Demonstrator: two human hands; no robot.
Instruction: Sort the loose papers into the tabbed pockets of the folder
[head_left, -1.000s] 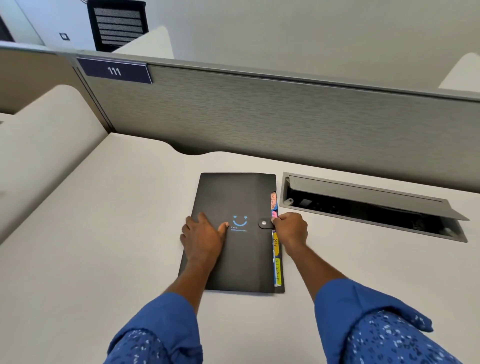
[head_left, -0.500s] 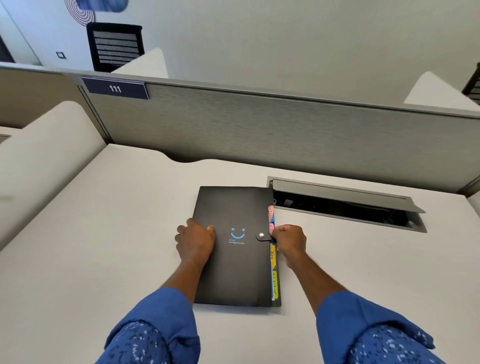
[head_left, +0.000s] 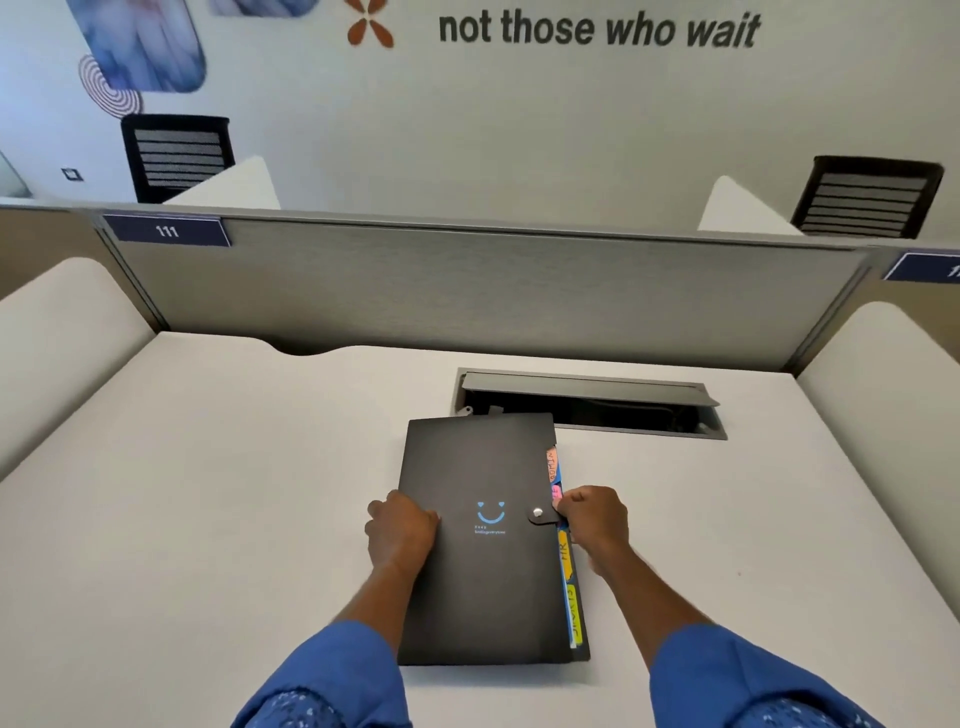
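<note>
A closed black folder lies on the desk, now nearer the cable tray than a second ago. Left hand presses flat on its cover; right hand pinches the snap strap.

One camera only, worn on the person's head, looking forward and down across the bench toward the grey partition and the wall behind; forearms reach in close from the bottom edge

Open-plan office, numbered desk partition, mesh chairs
</note>
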